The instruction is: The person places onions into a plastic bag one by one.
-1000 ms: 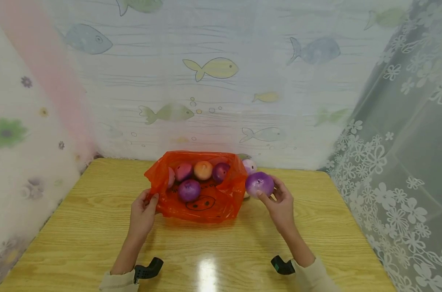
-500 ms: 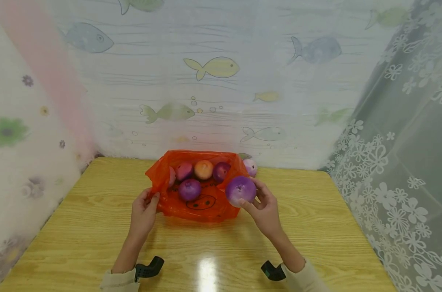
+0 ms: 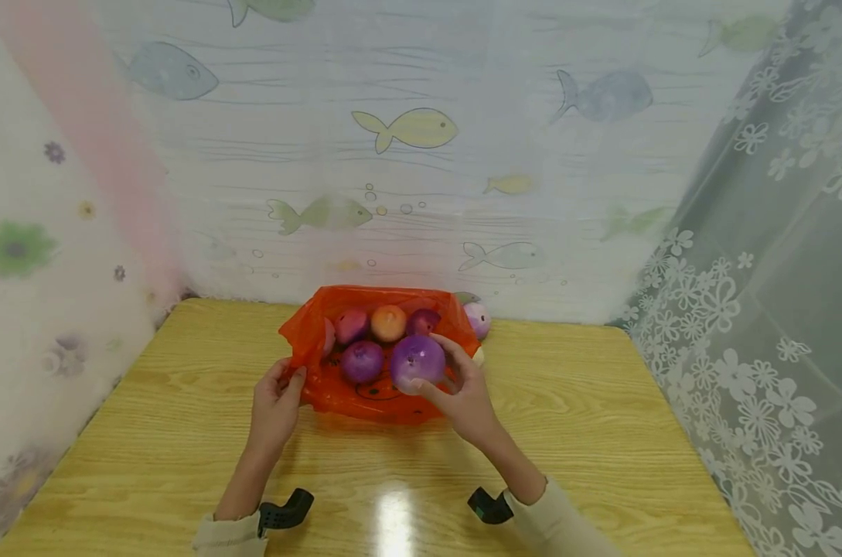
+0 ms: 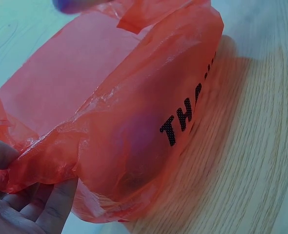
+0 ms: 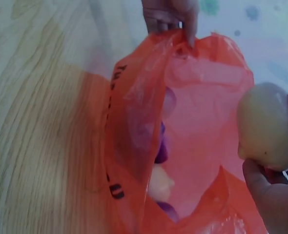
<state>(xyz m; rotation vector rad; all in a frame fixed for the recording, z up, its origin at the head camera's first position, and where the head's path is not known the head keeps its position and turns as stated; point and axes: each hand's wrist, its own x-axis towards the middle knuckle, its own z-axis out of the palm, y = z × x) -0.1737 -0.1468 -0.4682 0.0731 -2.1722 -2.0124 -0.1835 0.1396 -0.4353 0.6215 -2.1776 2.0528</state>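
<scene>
A red plastic bag (image 3: 304, 333) lies on its side with its mouth facing me. My left hand (image 3: 274, 406) pinches the left edge of its mouth, as the left wrist view also shows. My right hand (image 3: 471, 396) grips a round purple-and-white fruit or vegetable (image 3: 417, 360) between thumb and fingers, held in front of the bag's mouth. From the right wrist, its pale yellowish underside (image 5: 265, 127) shows. Inside the bag are a purple round piece (image 3: 362, 362), a pink one (image 3: 351, 326), an orange one (image 3: 389, 323) and a dark purple-red one (image 3: 422, 320).
Behind the bag's right side sits a pale pink-white round piece (image 3: 478, 319), with a pale yellow piece (image 3: 479, 357) partly hidden nearby. The wooden table (image 3: 588, 418) meets a fish-patterned curtain (image 3: 421, 193) at the back and another flowered one (image 3: 761, 371) on the right.
My right hand has carried the purple-and-white round piece leftward, from beside the bag's right edge to in front of its mouth. My left hand keeps its hold on the bag.
</scene>
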